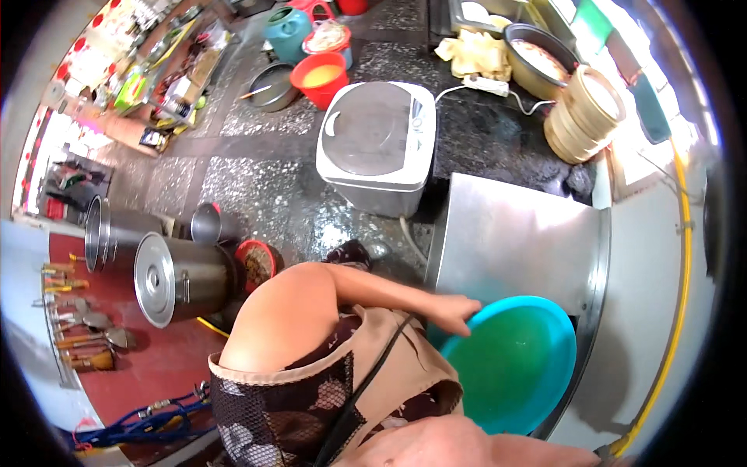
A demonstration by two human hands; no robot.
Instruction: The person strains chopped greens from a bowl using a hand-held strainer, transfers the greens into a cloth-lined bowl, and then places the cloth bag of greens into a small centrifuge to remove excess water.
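Note:
My left hand [458, 313] grips the near upper rim of a large turquoise plastic basin [563, 338], fingers curled over the edge. The inside of the basin looks green; whether it holds water I cannot tell. It sits beside a stainless steel counter surface [519, 245], close to the wall. My right forearm runs along the bottom edge of the picture, and the right hand is out of view. A brown patterned top and a tan apron cover my torso.
A white and grey spin dryer or small washer [373, 134] stands beyond the counter. Lidded steel pot [192, 280], red bucket [321, 79], steamer baskets [583, 114] and a dark tub [540, 61] stand around. A yellow pipe [683, 274] runs along the wall; blue hoses [146, 423] lie lower left.

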